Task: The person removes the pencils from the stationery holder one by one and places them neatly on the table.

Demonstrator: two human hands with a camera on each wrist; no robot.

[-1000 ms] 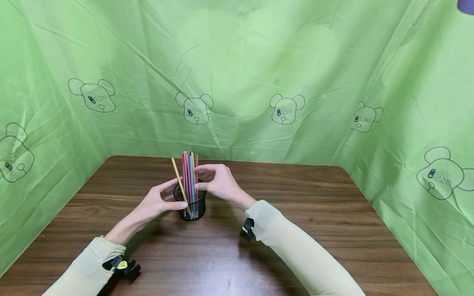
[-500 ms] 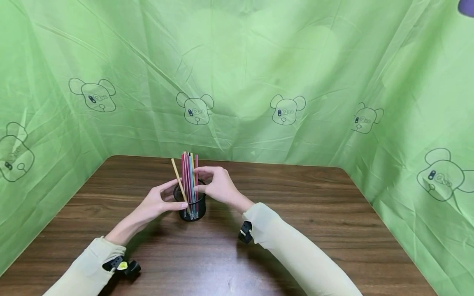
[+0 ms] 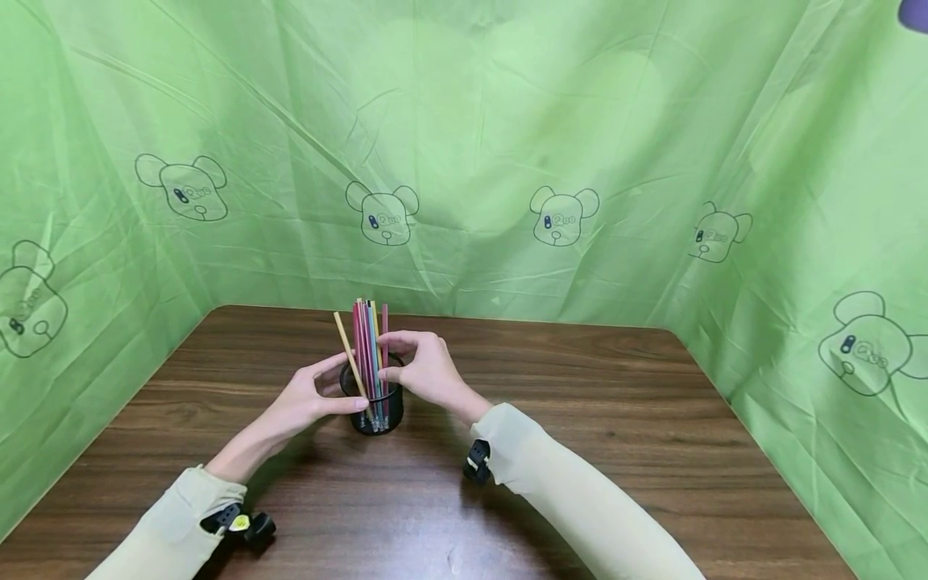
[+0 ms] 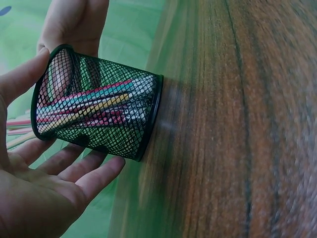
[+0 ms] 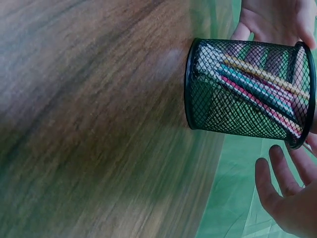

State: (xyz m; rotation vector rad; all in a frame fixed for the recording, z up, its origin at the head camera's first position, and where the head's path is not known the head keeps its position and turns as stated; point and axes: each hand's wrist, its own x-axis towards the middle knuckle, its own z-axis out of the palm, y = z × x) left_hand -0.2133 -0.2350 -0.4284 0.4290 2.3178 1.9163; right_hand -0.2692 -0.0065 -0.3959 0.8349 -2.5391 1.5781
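A black mesh pen holder stands upright on the table with several coloured pencils in it, their silvery ends down. One yellow pencil leans left, apart from the bundle. My left hand holds the holder from the left, thumb at the front rim and fingers around the far side; the left wrist view shows them along the mesh wall. From the right, my right hand pinches at the bundle just above the rim, thumb in front. In the right wrist view its lower fingers are loosely bent below the rim, outside the holder.
The brown wooden table extends around the holder and to its right. Green cloth with printed bear heads hangs behind and on both sides. Small black devices are strapped at both wrists.
My right hand has slid slightly down along the pencils toward the rim, its wrist shifting a little left and nearer. The left hand and the holder stay in place.
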